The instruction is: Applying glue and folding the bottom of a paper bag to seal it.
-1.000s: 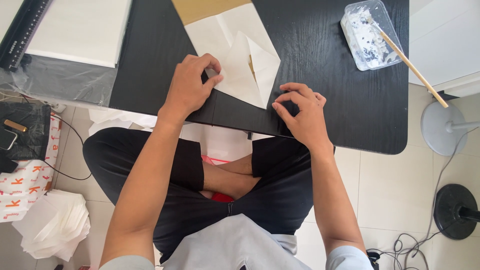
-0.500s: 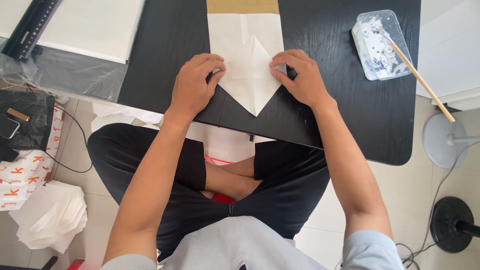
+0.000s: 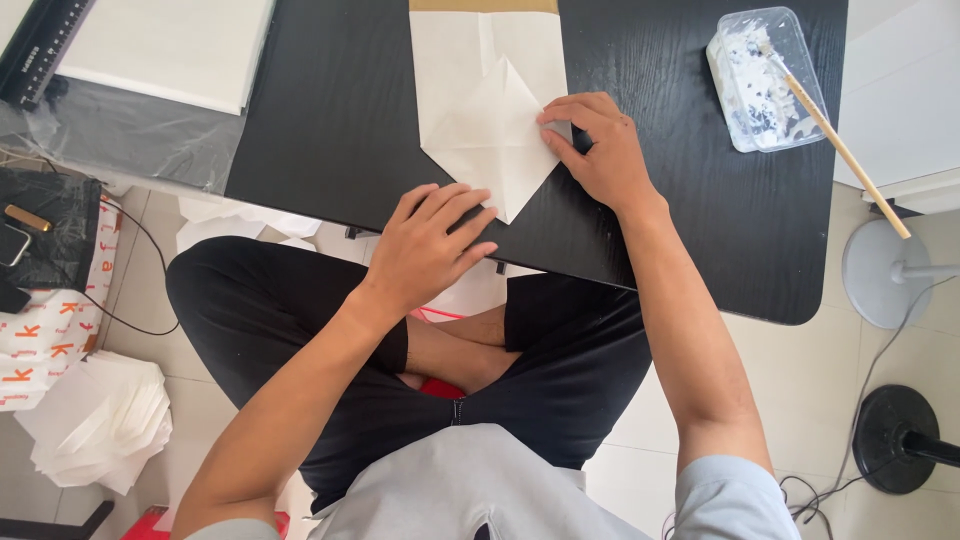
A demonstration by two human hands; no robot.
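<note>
A person sat cross-legged in black trousers at a black wood-grain table (image 3: pixel 330 120), seen from above. A cream paper sheet folded to a downward point (image 3: pixel 485 130) lay near the middle of the table, its tip close to the near edge and its top, a tan band, running off the far edge of the view. The left hand (image 3: pixel 435 245) lay flat, palm down, fingers stretched and slightly spread, with the fingertips pressing the lower left slope of the paper near its point; it gripped nothing. The right hand (image 3: pixel 595 150) rested on the paper's right edge, fingers curled and thumb tucked toward them, pinching or pressing a fold there; whether paper was actually held between them could not be told. At the far right corner of the table sat a clear plastic tray smeared with white paste (image 3: pixel 765 75), with a thin wooden stick (image 3: pixel 835 135) leaning out over the right edge. At the far left corner lay a stack of white sheets (image 3: pixel 165 45) beside a black ruler (image 3: pixel 45 45), on clear plastic film.
</note>
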